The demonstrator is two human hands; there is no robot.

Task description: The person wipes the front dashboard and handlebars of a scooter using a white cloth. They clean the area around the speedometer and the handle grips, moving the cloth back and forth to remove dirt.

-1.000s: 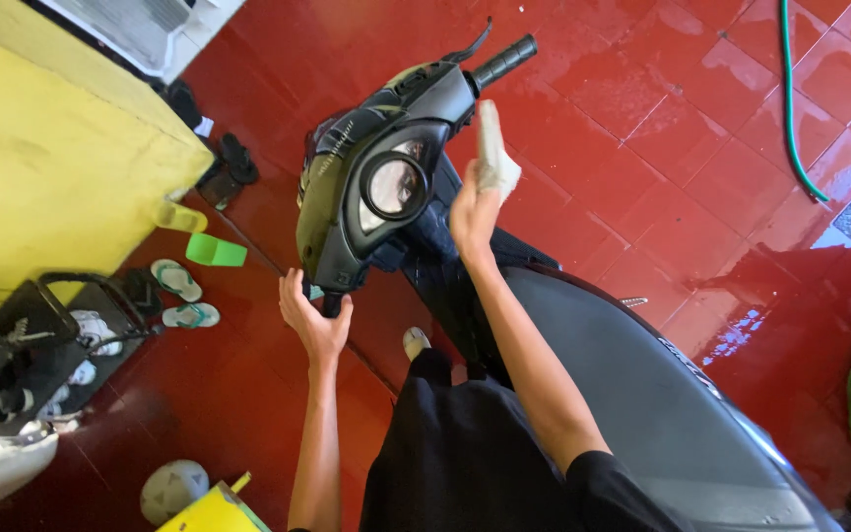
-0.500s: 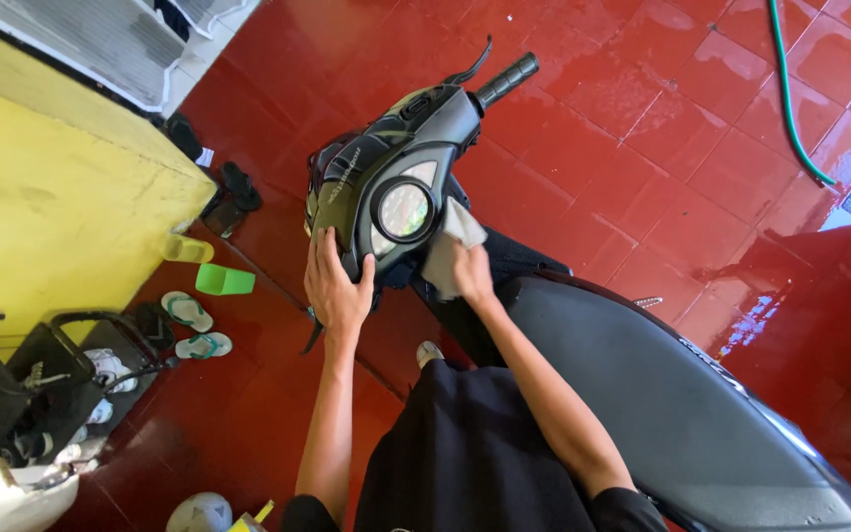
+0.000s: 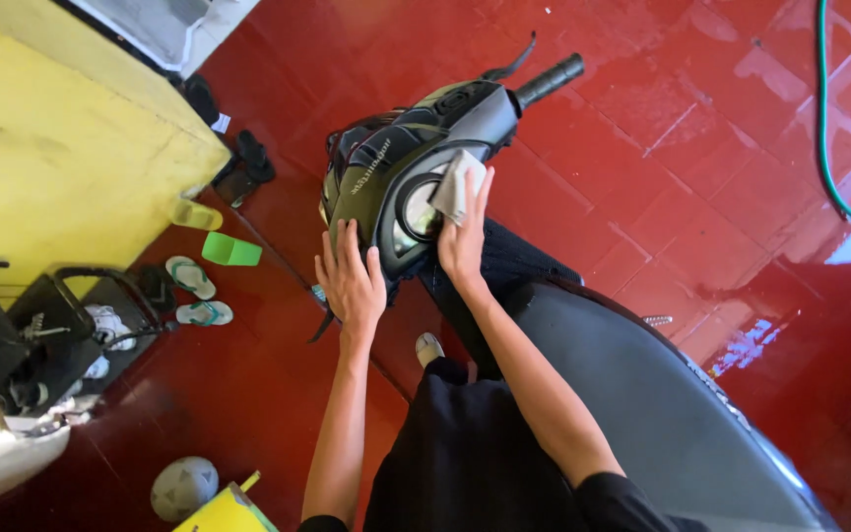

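I stand at a dark green scooter (image 3: 386, 167) seen from above. My left hand (image 3: 350, 281) rests flat on the left side of its handlebar cover, fingers spread. With my right hand (image 3: 463, 239) I press a white cloth (image 3: 455, 185) against the round speedometer dial (image 3: 416, 209) in the middle of the cover. The right handlebar grip (image 3: 551, 79) points away to the upper right. The scooter's grey seat (image 3: 642, 404) runs down to the lower right beside my arm.
The red tiled floor (image 3: 642, 197) is wet. A yellow wall (image 3: 61, 167) stands at left, with green cups, sandals (image 3: 194, 294) and a black shoe rack (image 3: 41, 335) below it. A green hose (image 3: 824, 118) runs along the right edge. A pale ball (image 3: 184, 488) lies at bottom left.
My right hand has come down from near the right grip and now presses the cloth on the dial. My left hand has risen onto the left of the handlebar cover.
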